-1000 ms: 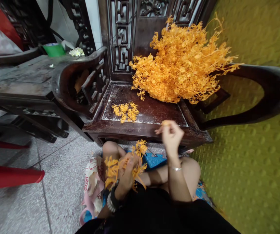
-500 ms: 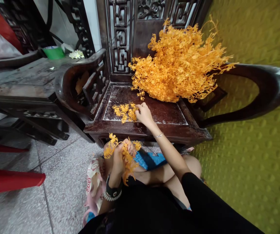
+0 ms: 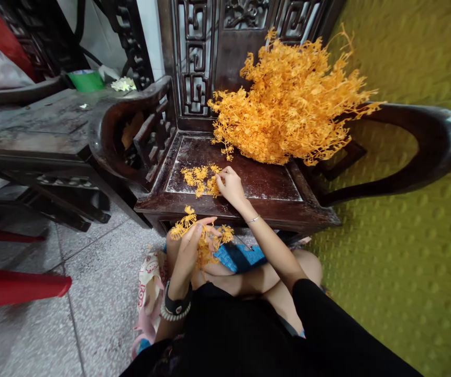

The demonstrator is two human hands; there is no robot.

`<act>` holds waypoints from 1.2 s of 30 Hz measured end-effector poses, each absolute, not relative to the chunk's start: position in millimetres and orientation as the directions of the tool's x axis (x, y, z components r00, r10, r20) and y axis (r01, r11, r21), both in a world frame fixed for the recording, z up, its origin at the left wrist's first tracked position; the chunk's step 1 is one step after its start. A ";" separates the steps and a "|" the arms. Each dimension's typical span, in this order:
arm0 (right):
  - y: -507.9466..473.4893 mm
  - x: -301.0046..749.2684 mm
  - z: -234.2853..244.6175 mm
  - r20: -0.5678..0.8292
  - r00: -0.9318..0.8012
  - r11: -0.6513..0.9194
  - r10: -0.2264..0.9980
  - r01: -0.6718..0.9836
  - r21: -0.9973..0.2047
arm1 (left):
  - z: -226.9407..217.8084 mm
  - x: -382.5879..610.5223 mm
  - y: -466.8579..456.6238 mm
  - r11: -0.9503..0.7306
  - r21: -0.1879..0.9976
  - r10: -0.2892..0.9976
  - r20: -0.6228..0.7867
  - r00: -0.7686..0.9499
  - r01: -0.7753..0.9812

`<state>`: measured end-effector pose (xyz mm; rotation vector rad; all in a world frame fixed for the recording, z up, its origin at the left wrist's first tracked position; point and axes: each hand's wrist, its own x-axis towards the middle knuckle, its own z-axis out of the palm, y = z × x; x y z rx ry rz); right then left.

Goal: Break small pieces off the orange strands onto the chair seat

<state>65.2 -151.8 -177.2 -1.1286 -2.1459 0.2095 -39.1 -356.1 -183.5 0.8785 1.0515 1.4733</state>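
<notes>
Glossy dark carved wood chair (image 3: 276,196) (seat dusty) bears matt orange plastic sprigs (image 3: 292,104).

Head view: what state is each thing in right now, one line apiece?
left hand, closed around the orange sprig bunch, raised over the lap.
right hand, fingertips in the small pile; grip unclear.
small pile, loose on the chair seat.
big heap, piled at the back of the chair seat.
green tub, standing on the side table.
</notes>
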 end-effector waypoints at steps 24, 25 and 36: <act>-278.9 100.9 -122.3 0.420 -0.776 0.805 0.471 0.184 -0.563 | -198.1 -22.2 -367.4 -0.105 0.983 0.904 0.031 -0.426 -0.151; -283.4 103.8 -125.1 0.399 -0.764 0.795 0.507 0.236 -0.559 | -197.2 -22.6 -368.6 -0.102 0.989 0.907 0.050 -0.419 -0.103; -289.0 108.3 -142.3 0.323 -0.693 0.620 0.644 0.227 -0.751 | -195.5 -24.9 -376.5 -0.071 0.993 0.949 0.095 -0.300 0.091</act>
